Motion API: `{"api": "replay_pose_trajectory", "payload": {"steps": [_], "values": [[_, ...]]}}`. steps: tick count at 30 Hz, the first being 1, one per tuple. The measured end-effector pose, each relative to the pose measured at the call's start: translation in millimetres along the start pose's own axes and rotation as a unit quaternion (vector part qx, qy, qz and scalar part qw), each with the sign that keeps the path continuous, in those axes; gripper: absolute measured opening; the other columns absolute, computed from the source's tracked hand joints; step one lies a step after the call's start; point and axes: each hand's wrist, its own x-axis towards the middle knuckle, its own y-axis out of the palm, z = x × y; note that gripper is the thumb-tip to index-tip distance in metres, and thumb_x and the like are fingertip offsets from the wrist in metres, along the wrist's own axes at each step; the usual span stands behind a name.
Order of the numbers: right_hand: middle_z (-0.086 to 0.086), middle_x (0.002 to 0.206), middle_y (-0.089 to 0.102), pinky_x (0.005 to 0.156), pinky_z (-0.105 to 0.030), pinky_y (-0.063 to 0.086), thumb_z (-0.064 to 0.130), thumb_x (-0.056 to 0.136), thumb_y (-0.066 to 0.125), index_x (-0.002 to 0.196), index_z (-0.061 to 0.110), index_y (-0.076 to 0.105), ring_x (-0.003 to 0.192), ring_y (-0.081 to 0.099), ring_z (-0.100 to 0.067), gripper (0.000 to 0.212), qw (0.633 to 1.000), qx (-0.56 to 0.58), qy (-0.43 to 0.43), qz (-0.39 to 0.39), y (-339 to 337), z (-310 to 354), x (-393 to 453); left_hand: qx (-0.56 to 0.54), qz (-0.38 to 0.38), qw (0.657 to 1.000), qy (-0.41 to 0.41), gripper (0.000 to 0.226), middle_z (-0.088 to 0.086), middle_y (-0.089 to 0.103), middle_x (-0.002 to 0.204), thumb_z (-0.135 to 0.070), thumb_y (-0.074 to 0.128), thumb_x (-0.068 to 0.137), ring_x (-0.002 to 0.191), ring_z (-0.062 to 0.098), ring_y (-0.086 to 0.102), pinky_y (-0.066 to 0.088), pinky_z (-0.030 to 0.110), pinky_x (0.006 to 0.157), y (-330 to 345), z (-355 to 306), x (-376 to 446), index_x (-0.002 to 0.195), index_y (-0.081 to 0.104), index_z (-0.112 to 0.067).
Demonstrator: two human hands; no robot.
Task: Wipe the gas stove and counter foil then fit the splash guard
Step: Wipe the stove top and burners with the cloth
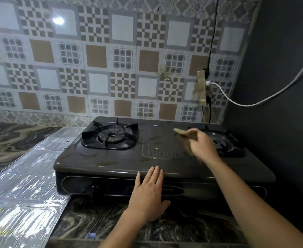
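Observation:
A dark two-burner gas stove [122, 158] stands on the marbled counter, its top streaked with wet marks. My right hand [203, 145] is over the stove top between the burners, closed on a brownish cloth [184, 136] that looks blurred. Flat against the stove's front edge and panel lies my left hand [149, 192], fingers together, holding nothing. Silver foil [25, 190] covers the counter to the left of the stove and runs under its left side. No splash guard shows in the view.
A knob [92, 191] sits on the front panel left of my left hand. The patterned tiled wall rises behind the stove, a dark wall [279, 86] close on its right. A white cable [265, 102] and a black cord [212, 42] hang above the right burner [222, 140].

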Motion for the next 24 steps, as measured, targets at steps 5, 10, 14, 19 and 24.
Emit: {"api": "replay_pose_trajectory", "payload": {"steps": [5,10,14,19,24], "values": [[-0.013,0.122,0.061,0.081,-0.03,0.044,0.02,0.095,0.047,0.126,0.023,0.056,0.11,0.056,-0.032,0.032,0.991,-0.076,0.059,0.096,21,-21,14,-0.01,-0.006,1.0,0.001,0.088,-0.001,-0.013,0.162,-0.054,0.044,0.093,0.147,0.013,-0.016,-0.01,0.046,0.119,0,1,-1,0.154,-0.007,-0.017],[-0.011,0.124,0.06,0.091,-0.035,0.043,0.021,0.092,0.046,0.124,0.022,0.056,0.116,0.053,-0.032,0.034,0.985,-0.138,0.023,0.099,45,-20,-11,-0.009,-0.009,1.0,0.006,0.088,0.001,-0.013,0.162,-0.054,0.044,0.093,0.148,0.015,-0.016,-0.011,0.046,0.118,1,1,-1,0.154,-0.007,-0.016],[-0.005,0.11,0.066,0.087,-0.03,0.044,0.016,0.088,0.052,0.108,0.024,0.065,0.107,0.058,-0.025,0.025,0.985,-0.052,0.007,0.166,38,-15,-25,-0.013,-0.016,1.0,0.004,0.088,0.001,-0.012,0.162,-0.054,0.044,0.093,0.148,0.015,-0.016,-0.011,0.048,0.118,2,1,-2,0.154,-0.006,-0.015],[-0.005,0.091,0.068,0.072,-0.029,0.047,0.004,0.094,0.051,0.094,0.018,0.065,0.089,0.061,-0.025,0.019,0.967,0.224,0.081,0.093,-1,2,-6,-0.019,-0.011,1.0,0.004,0.088,0.0,-0.012,0.162,-0.051,0.046,0.093,0.148,0.014,-0.016,-0.012,0.048,0.118,0,0,-3,0.154,-0.006,-0.016],[-0.007,0.099,0.061,0.068,-0.03,0.042,0.015,0.092,0.046,0.104,0.021,0.059,0.087,0.056,-0.028,0.019,0.998,-0.025,0.059,0.015,-4,-3,18,-0.017,-0.017,1.0,0.001,0.088,0.0,-0.013,0.162,-0.051,0.046,0.093,0.147,0.014,-0.017,-0.017,0.045,0.114,0,0,-3,0.154,-0.007,-0.016]]}}
